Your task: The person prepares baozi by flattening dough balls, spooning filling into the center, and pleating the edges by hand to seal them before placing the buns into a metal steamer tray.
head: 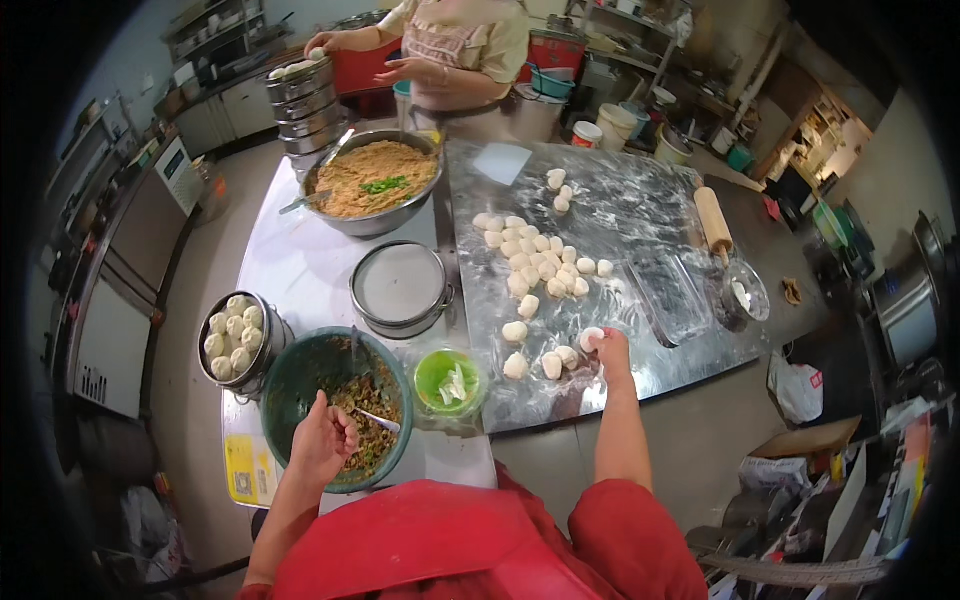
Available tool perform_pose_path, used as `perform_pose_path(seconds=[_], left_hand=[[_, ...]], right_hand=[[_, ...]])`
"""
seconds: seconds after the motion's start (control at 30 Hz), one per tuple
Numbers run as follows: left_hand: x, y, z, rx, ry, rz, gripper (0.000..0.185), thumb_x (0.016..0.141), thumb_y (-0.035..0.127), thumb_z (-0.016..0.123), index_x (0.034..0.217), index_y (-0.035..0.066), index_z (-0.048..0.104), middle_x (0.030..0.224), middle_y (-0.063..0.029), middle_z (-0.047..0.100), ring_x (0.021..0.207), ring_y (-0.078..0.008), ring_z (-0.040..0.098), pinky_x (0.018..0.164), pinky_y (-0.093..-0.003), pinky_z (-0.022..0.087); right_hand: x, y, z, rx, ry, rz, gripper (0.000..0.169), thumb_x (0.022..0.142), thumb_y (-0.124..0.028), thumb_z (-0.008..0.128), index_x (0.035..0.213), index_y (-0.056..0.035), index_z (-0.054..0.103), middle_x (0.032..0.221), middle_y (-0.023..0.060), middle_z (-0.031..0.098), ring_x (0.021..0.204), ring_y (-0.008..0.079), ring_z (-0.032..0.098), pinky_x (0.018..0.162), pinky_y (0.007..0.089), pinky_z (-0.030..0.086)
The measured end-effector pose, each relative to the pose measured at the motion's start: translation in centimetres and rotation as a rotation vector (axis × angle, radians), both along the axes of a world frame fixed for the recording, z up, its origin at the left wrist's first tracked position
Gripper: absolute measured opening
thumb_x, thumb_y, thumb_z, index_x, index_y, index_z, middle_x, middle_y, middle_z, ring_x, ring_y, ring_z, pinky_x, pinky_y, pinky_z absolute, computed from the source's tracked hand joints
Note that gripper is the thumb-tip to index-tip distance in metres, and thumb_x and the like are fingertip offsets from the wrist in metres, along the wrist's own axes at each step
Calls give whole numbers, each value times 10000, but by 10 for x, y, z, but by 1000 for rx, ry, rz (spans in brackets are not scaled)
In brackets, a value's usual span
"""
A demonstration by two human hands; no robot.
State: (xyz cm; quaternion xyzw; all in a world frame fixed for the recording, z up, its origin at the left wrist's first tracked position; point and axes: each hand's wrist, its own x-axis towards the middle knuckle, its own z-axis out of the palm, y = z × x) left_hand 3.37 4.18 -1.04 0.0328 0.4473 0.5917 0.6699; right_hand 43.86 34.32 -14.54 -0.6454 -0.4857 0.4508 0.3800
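My right hand (615,352) pinches a flattened round of dough (590,339) just above the floured steel worktop (525,409). Two dough pieces (559,362) lie to the left of it. Over the near left side of a green basin (274,390) is my left hand (324,442), its fingers loosely curled and the thumb apart, with nothing visible in it. Chopped filling (367,450) fills the basin's bottom, and a metal spoon (381,421) rests in it near my left fingers. Many dough balls (536,259) form a cluster farther up the worktop.
Left of the basin stands a steamer (235,337) of filled buns. A covered steel pot (400,285), a green tub (448,381) and a large bowl of filling (371,184) are nearby. A rolling pin (712,217) lies right. Opposite, another person (457,52) handles buns atop stacked steamers (304,112).
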Motion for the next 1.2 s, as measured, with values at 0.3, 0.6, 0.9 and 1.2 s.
perform_pose_path(seconds=[0.3,0.6,0.9,1.2], left_hand=[[22,37,23,96,-16,-91,589,904,453,262,1133,-81,361,1099,-229,486,975,-307,514,872,-370,406],[-1,23,25,204,-205,305,389,926,366,265,1074,74,476,957,-64,559,852,-187,550,766,-337,443],[-13,8,22,147,74,78,428,918,398,285,1016,32,482,837,-62,557,735,-165,567,680,-300,477],[-12,-11,15,326,653,78,246,811,99,560,995,-60,529,846,-82,584,726,-117,564,662,-227,457]], right_hand=[[-222,-120,135,-38,529,801,226,740,-86,622,940,-4,556,816,45,593,728,115,567,634,264,473],[-303,-201,173,1199,-274,1022,403,791,-76,512,1167,34,416,1190,169,458,1115,313,424,922,412,337],[-308,-199,153,576,55,1220,338,767,-66,568,1082,13,476,1011,145,546,922,243,539,788,333,428],[-303,-203,147,-2,526,864,201,808,-94,574,965,31,562,806,62,605,691,99,563,619,210,448]])
